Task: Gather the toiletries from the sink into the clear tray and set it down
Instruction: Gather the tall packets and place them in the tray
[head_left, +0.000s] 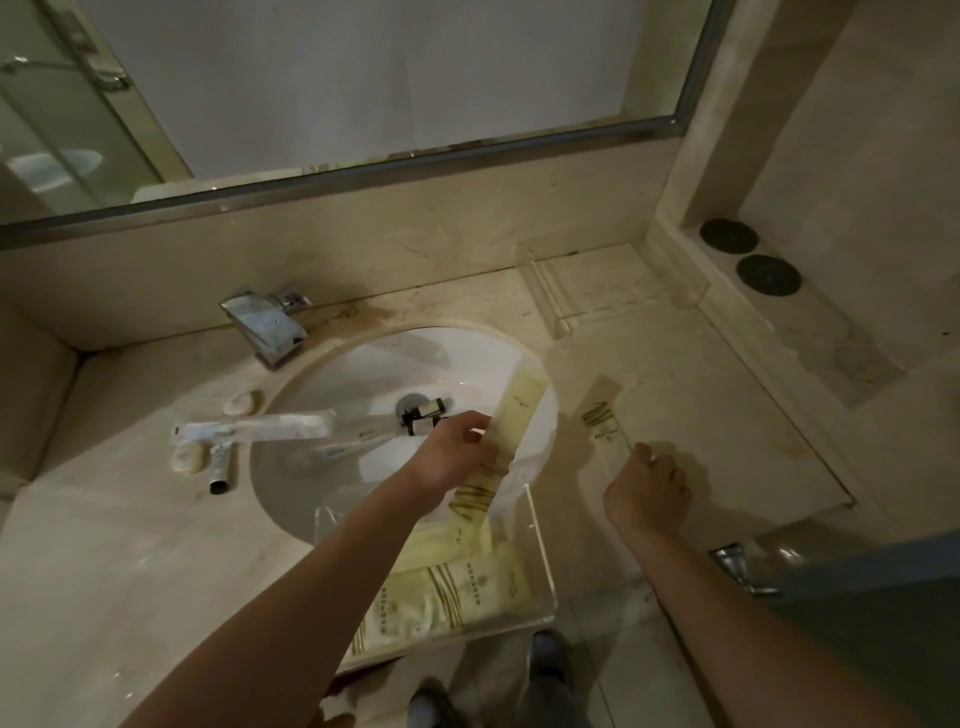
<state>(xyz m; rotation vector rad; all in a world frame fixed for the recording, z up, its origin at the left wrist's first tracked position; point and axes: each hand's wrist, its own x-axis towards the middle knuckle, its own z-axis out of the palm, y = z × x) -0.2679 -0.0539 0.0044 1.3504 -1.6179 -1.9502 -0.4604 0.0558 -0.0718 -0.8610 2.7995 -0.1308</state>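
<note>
Partly done: clear acrylic tray (540, 566) at worktop front edge already holds pale yellow sachets (452, 592). Left hand (452, 452) grips a long yellow packet (511, 426) over the white sink basin (322, 467); right hand (647, 491) pinches a clear striped packet (605, 415) on the worktop. Left to gather: wrapped toothbrush (260, 428), small tube (221, 467), little bottles (423, 415) at the drain.

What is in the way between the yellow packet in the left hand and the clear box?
Nothing visible. The left hand holds the yellow packet right above the clear tray, its lower end already dipping in. The tray is open on top, with only other packets lying flat inside.
</note>
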